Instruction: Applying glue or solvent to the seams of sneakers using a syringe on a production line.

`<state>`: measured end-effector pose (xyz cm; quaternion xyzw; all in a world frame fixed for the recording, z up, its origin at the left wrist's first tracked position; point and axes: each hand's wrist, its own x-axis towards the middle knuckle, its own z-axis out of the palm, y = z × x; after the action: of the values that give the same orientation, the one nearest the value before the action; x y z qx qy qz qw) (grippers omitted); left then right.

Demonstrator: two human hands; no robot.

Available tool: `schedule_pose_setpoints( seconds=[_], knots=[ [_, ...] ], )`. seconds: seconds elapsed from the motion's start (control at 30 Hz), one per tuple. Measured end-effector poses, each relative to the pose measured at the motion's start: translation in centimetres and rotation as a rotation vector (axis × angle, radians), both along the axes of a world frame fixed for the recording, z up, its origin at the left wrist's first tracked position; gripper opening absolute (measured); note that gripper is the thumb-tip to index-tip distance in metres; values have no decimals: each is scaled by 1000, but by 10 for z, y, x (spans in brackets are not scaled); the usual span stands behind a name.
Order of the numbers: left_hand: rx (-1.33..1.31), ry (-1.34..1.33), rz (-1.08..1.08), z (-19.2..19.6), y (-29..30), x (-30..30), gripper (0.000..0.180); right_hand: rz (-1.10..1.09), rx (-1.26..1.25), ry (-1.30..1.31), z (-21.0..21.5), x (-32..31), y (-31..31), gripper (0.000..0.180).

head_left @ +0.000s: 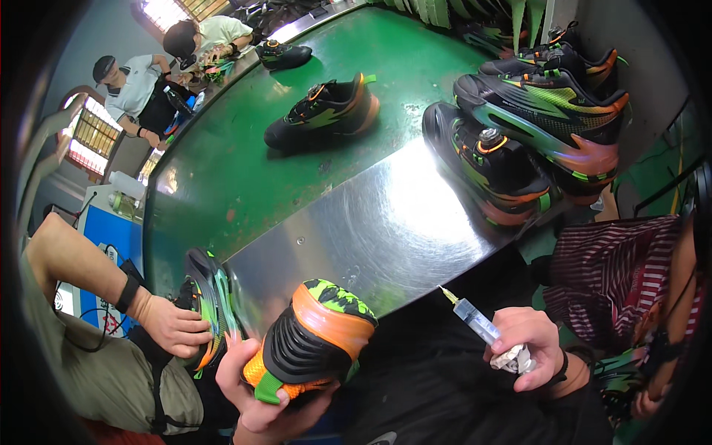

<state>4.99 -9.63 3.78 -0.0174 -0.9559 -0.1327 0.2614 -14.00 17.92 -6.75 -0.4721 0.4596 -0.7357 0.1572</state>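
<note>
My left hand [256, 411] is wrapped around a sneaker [315, 337] with a black ribbed heel, an orange midsole and a green-and-black outsole. The shoe is tipped so its heel faces me and its sole points up and away, with a green pull tab [268, 387] by my fingers. In my right hand [530, 341] is a syringe [476, 321] with clear-looking contents, its thin tip angled up and left toward the metal edge. A crumpled white wad [515, 360] is also pinched in that hand.
Black sneakers stand stacked on the right [541, 119], and others rest on the green table [222, 178] behind a metal strip [356, 230]. A co-worker's hand [174, 326] touches a shoe at left. A person in striped clothing [615, 274] is at right; two people work farther back.
</note>
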Motion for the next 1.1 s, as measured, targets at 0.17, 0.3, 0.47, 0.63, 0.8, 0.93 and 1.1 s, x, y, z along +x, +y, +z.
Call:
schedule_pose_setpoints(
  seconds=[0.17, 0.3, 0.47, 0.63, 0.8, 0.93, 1.1],
  knots=[
    [140, 90, -76, -20, 6, 2, 82, 1, 3, -12, -2, -2, -3, 46],
    [287, 22, -179, -28, 6, 13, 73, 10, 6, -31, -1, -8, -7, 46],
    [268, -287, -192, 4, -6, -18, 58, -31, 81, -2, -9, -18, -14, 46],
    [-247, -242, -224, -24, -19, -50, 49, -67, 243, 55, -21, -28, -25, 47],
    [-108, -452, -221, -16, -25, -62, 79, -46, 279, 44, -27, -32, -27, 47],
    [-46, -462, -224, -28, -35, -69, 82, -76, 233, 58, -31, -38, -29, 48],
    [-45, -481, -216, -26, -33, -68, 79, -111, 232, 50, -34, -46, -31, 48]
  ],
)
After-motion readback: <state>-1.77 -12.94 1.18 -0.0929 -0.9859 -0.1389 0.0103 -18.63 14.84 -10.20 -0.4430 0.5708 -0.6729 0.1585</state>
